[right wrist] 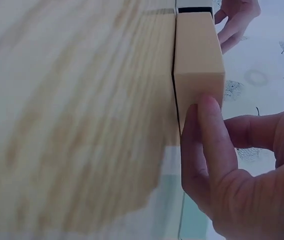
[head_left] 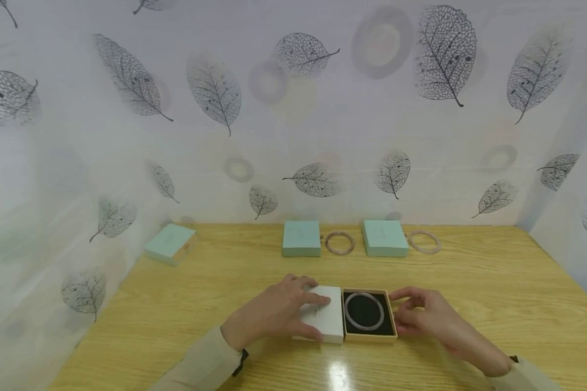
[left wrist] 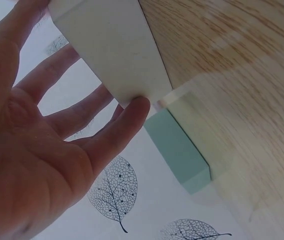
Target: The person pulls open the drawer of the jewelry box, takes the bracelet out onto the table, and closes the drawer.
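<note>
My left hand (head_left: 283, 309) spans a white box lid (head_left: 333, 315) lying on the table. Its thumb is at the near edge, one finger lies across the top, and a fingertip (left wrist: 141, 106) meets the lid's corner. Right beside the lid is a shallow tan box (head_left: 372, 339) with a black insert (head_left: 364, 310). A pale, greyish bangle (head_left: 348, 316) lies flat on that insert. On the box's right side, my right hand (head_left: 432, 320) rests its fingertips (right wrist: 209, 104) against the outer wall.
Two mint-green boxes (head_left: 301, 239) (head_left: 385, 238) stand along the back of the wooden table (head_left: 215, 282), each with a bangle (head_left: 339, 252) (head_left: 424, 251) to its right. A third mint-green box (head_left: 170, 242) sits angled at the back left. Leaf-printed cloth (head_left: 200, 163) walls the table in.
</note>
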Demonstrator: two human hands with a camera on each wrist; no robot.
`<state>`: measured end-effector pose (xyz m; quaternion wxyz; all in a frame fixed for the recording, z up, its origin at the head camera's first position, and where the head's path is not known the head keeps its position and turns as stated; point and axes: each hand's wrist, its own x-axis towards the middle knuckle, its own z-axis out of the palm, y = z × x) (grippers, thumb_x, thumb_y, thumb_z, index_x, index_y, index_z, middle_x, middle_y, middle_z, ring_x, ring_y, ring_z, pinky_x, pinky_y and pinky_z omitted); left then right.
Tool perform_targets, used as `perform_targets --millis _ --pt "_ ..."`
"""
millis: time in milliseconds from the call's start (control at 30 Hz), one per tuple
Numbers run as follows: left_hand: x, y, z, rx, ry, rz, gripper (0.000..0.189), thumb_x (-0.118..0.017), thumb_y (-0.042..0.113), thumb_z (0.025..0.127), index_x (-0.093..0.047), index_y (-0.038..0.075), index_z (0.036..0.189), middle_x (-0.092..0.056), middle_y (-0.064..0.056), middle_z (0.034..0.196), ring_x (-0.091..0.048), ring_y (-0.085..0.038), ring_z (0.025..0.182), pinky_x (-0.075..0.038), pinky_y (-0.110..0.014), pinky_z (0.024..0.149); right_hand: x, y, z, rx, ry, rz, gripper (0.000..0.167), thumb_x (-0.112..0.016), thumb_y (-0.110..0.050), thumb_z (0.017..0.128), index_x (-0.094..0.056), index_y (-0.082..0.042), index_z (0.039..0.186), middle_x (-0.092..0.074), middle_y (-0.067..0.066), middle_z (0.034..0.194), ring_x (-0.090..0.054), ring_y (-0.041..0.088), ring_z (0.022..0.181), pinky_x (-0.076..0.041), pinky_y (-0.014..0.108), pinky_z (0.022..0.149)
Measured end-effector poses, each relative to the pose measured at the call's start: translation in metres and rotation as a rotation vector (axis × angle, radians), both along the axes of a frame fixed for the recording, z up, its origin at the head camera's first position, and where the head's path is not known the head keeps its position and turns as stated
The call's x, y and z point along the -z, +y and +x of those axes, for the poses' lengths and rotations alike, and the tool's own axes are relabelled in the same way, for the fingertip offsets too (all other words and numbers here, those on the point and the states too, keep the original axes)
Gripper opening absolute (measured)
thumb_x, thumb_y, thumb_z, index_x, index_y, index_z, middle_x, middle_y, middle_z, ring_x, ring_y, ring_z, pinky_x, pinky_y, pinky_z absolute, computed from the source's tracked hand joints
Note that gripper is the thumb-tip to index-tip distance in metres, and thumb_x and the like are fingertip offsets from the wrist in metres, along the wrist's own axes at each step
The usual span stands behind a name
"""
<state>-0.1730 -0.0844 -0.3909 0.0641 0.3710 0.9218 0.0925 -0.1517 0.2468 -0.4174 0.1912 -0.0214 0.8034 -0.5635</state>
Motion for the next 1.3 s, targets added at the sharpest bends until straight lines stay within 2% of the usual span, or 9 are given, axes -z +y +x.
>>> perform_targets --millis 100,200,367,633,867,1000,1167,1300 --pt "0.000 0.000 0.000 0.005 0.002 0.004 0.065 -0.076 0.064 0.082 -0.064 0.036 0.139 -0.058 -0.005 0.148 -0.056 -0.027 0.129 -0.055 -0.039 0.103 -0.005 0.001 0.001 0.025 0.036 0.053 0.044 -0.063 0.001 0.093 -0.053 0.011 0.135 -0.063 0.015 0.101 -0.072 0.022 0.087 -0.064 0.032 0.073" --pt "0.000 0.000 0.000 0.007 0.001 0.010 0.065 -0.076 0.064 0.082 -0.064 0.035 0.139 -0.058 -0.006 0.147 -0.056 -0.027 0.129 -0.056 -0.039 0.102 -0.011 0.001 0.002 0.037 0.092 0.113 0.041 -0.062 -0.003 0.096 -0.055 0.009 0.134 -0.063 0.013 0.094 -0.073 0.022 0.085 -0.065 0.033 0.069" --pt "0.000 0.000 0.000 0.009 0.003 0.008 0.064 -0.076 0.063 0.081 -0.065 0.035 0.138 -0.058 -0.006 0.147 -0.056 -0.027 0.128 -0.056 -0.039 0.101 -0.018 -0.004 0.006 0.033 0.215 0.196 0.034 -0.069 -0.011 0.096 -0.063 0.003 0.126 -0.067 0.010 0.088 -0.072 0.016 0.075 -0.062 0.031 0.060" --pt "0.002 0.000 0.000 0.007 0.004 0.007 0.064 -0.077 0.063 0.081 -0.065 0.035 0.138 -0.059 -0.006 0.147 -0.056 -0.027 0.127 -0.057 -0.038 0.100 -0.024 -0.019 0.007 0.009 0.427 0.354 0.019 -0.072 -0.009 0.092 -0.072 -0.008 0.112 -0.072 0.002 0.090 -0.066 0.004 0.069 -0.055 0.025 0.048" --pt "0.001 -0.001 -0.001 0.009 0.004 0.008 0.064 -0.076 0.063 0.081 -0.065 0.035 0.138 -0.058 -0.006 0.147 -0.056 -0.027 0.127 -0.057 -0.037 0.100 -0.022 -0.031 0.000 -0.064 0.599 0.508 0.013 -0.075 -0.010 0.089 -0.074 -0.015 0.102 -0.072 -0.008 0.086 -0.051 -0.003 0.062 -0.044 0.020 0.053" --pt "0.001 -0.001 -0.001 0.007 -0.001 0.009 0.064 -0.077 0.062 0.081 -0.065 0.036 0.138 -0.057 -0.006 0.148 -0.056 -0.027 0.127 -0.056 -0.039 0.101 -0.020 -0.038 -0.006 -0.104 0.603 0.563 0.011 -0.076 -0.011 0.088 -0.074 -0.015 0.099 -0.070 -0.009 0.083 -0.046 -0.002 0.058 -0.042 0.020 0.052" --pt "0.001 0.000 -0.001 0.005 -0.001 0.005 0.064 -0.077 0.062 0.082 -0.065 0.036 0.138 -0.057 -0.006 0.148 -0.056 -0.027 0.128 -0.056 -0.039 0.101 -0.021 -0.046 -0.008 -0.165 0.591 0.644 0.012 -0.078 -0.010 0.086 -0.073 -0.015 0.095 -0.068 -0.010 0.081 -0.053 -0.002 0.066 -0.047 0.019 0.057" --pt "0.001 0.000 -0.001 0.003 -0.002 0.002 0.064 -0.077 0.062 0.082 -0.064 0.036 0.139 -0.057 -0.006 0.148 -0.056 -0.027 0.128 -0.056 -0.039 0.101 -0.019 -0.049 -0.009 -0.181 0.607 0.678 0.014 -0.080 -0.007 0.084 -0.073 -0.013 0.095 -0.067 -0.009 0.079 -0.055 0.000 0.068 -0.048 0.019 0.058"
